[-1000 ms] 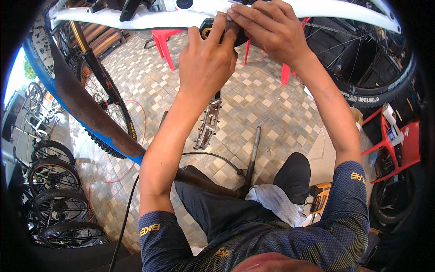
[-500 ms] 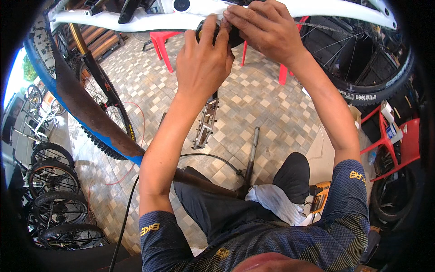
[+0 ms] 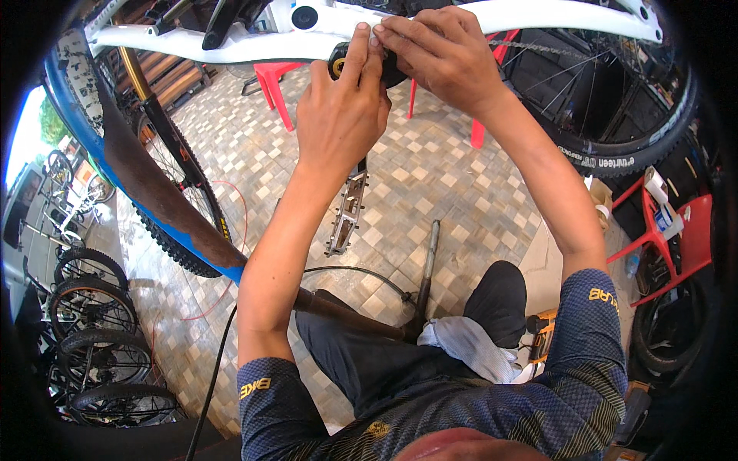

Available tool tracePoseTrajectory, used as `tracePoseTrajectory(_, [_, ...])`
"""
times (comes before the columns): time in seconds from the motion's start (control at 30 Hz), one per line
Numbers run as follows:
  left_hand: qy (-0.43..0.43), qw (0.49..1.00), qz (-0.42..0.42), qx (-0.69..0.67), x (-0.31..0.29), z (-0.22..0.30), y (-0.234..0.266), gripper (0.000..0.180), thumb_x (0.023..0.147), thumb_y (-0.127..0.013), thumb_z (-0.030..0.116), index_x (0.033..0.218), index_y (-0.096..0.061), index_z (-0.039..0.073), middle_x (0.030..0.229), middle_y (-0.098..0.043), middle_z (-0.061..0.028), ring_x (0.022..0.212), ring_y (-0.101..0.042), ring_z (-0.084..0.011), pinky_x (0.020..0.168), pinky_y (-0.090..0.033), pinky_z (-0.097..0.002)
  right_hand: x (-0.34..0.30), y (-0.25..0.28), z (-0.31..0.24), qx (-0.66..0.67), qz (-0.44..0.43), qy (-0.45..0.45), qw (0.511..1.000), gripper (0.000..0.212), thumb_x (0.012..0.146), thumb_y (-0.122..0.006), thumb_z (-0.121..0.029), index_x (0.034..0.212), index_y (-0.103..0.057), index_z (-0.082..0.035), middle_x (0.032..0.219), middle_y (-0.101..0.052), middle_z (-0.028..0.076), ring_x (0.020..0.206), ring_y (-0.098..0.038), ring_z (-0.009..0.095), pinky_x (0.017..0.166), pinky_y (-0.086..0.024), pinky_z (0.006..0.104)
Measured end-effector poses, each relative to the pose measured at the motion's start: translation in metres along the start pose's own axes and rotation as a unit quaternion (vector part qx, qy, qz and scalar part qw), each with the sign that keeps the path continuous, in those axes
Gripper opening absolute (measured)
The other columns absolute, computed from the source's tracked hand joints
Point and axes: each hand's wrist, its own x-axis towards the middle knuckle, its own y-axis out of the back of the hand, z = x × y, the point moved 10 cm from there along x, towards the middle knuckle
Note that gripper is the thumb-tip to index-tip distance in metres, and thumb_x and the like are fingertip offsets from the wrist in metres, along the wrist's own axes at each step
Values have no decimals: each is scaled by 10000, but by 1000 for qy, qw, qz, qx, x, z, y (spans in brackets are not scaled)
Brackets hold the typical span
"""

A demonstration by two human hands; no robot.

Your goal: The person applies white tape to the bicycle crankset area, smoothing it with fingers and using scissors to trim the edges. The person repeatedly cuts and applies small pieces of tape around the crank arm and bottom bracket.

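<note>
A white bicycle frame [image 3: 254, 48] crosses the top of the view. My left hand [image 3: 342, 104] reaches up to it, index and middle fingers stretched onto its lower edge. Beside those fingers sits a round black part with a gold-coloured centre [image 3: 337, 64], partly covered by the hand. From the right, my right hand [image 3: 452, 60] meets it with fingertips pressed together against the frame. Whatever lies under those fingertips is hidden or too small to make out. Below my left hand hangs a flat metal pedal [image 3: 349, 215] with pins.
A blue and brown tube [image 3: 146, 165] slants down at left toward my lap. A metal bar [image 3: 430, 265] stands near my knee beside a grey cloth [image 3: 469, 346]. Several bicycles [image 3: 96, 307] line the left side. Red plastic stools [image 3: 270, 88] and a red chair [image 3: 696, 238] stand around.
My left index finger has straightened and lies farther forward on the frame. My right hand stays at nearly the same spot. The whole view has shifted slightly.
</note>
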Motion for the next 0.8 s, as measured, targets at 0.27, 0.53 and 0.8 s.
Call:
tracePoseTrajectory(0.27, [-14,1000,15,-7,1,2,2,512,775,-762,182,1276,-689,104,1511,-539,-14,859,-586,-270,640,-571,-323,0,3,1,3,10,9,1000,287,809,-694,-187,1065,-736,-65,1174,-662,19,967,-600,188,852,-492,370])
tracePoseTrajectory(0.53, [-9,1000,-13,-1,6,1,3,404,783,-773,210,1178,-738,129,1515,-551,21,836,-587,-253,626,-562,-327,0,2,0,3,9,12,1000,289,822,-675,-185,1076,-734,-61,1173,-661,21,968,-599,189,858,-485,366])
tracePoseTrajectory(0.8, [-15,999,-33,18,10,2,3,402,787,-780,250,1172,-750,140,1513,-554,51,812,-585,-252,605,-553,-319,0,2,0,-7,5,16,1000,294,831,-653,-191,1079,-730,-53,1167,-655,29,976,-596,192,867,-487,370])
